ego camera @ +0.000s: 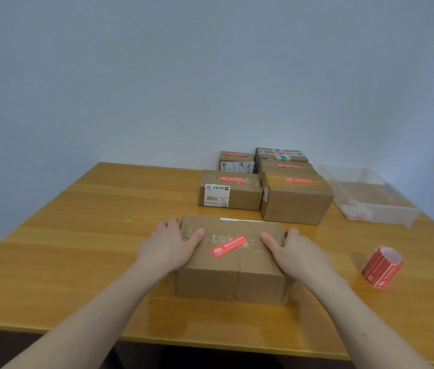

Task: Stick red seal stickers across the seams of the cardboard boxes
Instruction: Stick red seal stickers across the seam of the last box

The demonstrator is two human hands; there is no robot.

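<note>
Both forearms reach in from the bottom edge, head view only. Left hand grips the left end of the nearest box: thumb on top, fingers curled over the far left edge. Right hand mirrors it on the right end, thumb on top, its other fingers hidden behind the box end, so I read it as clamped on the box. That box sits on the tabletop near the front edge, with a red sticker lying diagonally across its taped top seam. I see a roll of red stickers standing to the right, well apart from the box. Farther back, five boxes are grouped together, each with a red sticker on top. Clear plastic tray sits right of them.
</note>
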